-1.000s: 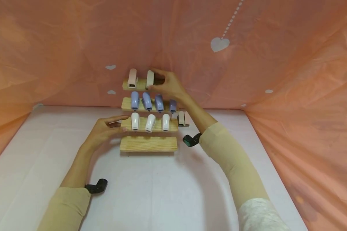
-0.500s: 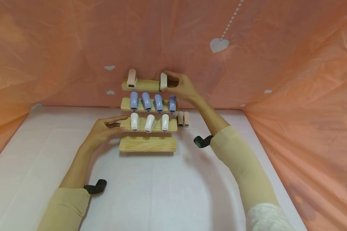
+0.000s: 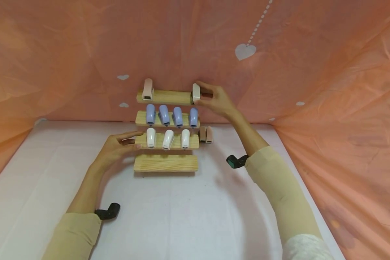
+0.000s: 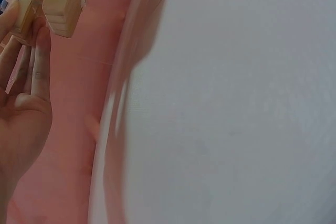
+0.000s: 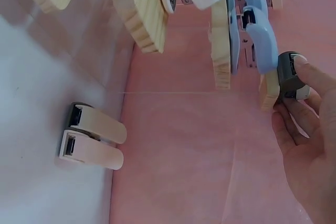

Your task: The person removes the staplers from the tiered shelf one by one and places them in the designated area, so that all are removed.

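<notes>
My right hand [image 3: 218, 102] pinches a cream stapler with a dark base [image 3: 196, 92] at the right end of the top wooden shelf [image 3: 172, 96]. In the right wrist view this stapler [image 5: 289, 77] is upright against the shelf's end, thumb on one side and fingers below. A pink stapler [image 3: 147, 89] stands at the top shelf's left end. With thumb and fingers, my left hand [image 3: 115, 148] grips the left end of the third shelf [image 3: 178, 144], also seen as a board [image 4: 31, 9] in the left wrist view. White staplers [image 3: 168, 139] stand on that shelf.
Several lilac-blue staplers [image 3: 164, 114] line the second shelf [image 3: 142, 116]. The lowest shelf [image 3: 165, 163] bears no stapler. On the white table [image 3: 169, 216], right of the rack, stand a beige stapler [image 5: 100, 120] and a pink one [image 5: 94, 151]. A peach cloth [image 3: 188, 43] hangs behind.
My right hand has slid the cream stapler rightward along the top shelf, from near its middle to the right end. My left hand has stayed on the third shelf.
</notes>
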Action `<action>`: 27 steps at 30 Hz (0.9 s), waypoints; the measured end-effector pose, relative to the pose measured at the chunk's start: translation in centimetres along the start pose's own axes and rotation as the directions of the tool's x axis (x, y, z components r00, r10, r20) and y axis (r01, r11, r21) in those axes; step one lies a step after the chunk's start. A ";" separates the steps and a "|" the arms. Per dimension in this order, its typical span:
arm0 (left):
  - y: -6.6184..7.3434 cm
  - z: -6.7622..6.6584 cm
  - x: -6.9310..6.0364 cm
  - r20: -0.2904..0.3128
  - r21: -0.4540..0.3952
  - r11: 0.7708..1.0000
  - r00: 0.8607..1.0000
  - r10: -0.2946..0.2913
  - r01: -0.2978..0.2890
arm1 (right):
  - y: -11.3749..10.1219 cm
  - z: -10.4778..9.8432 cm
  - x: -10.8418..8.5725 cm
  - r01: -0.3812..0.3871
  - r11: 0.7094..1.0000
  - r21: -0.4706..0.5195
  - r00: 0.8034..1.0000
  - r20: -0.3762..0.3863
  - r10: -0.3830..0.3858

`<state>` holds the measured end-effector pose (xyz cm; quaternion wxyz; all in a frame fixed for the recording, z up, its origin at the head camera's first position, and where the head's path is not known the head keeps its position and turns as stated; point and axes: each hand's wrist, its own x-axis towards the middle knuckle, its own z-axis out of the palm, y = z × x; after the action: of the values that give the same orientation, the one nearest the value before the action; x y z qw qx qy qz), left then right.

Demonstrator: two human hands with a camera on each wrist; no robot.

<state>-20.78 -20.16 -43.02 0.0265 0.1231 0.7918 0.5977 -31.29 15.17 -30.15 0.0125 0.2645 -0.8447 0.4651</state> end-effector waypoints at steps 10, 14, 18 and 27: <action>0.2 0.3 0.0 -0.007 -0.021 1.000 1.000 -0.022 0.022 | 1.0 -1.4 -1.4 -0.004 1.000 0.028 1.000 -0.031 0.005; 0.1 0.3 -0.1 -0.004 -0.070 0.998 1.000 0.008 -0.008 | 1.7 -1.9 -2.0 -0.001 0.999 0.045 0.999 -0.043 0.003; 0.0 0.2 -0.4 -0.012 -0.052 0.999 1.000 -0.005 0.005 | 2.5 -2.2 -2.5 0.012 0.999 0.048 0.999 -0.047 -0.009; 0.3 0.1 -0.5 -0.017 -0.001 1.000 1.000 -0.026 0.026 | 4.7 -2.3 -4.1 -0.042 0.993 0.106 0.995 -0.081 0.051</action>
<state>-20.22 -20.13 -42.83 0.0275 0.1077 0.7933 0.5986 -30.48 20.79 -33.58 0.0231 0.2255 -0.8239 0.5194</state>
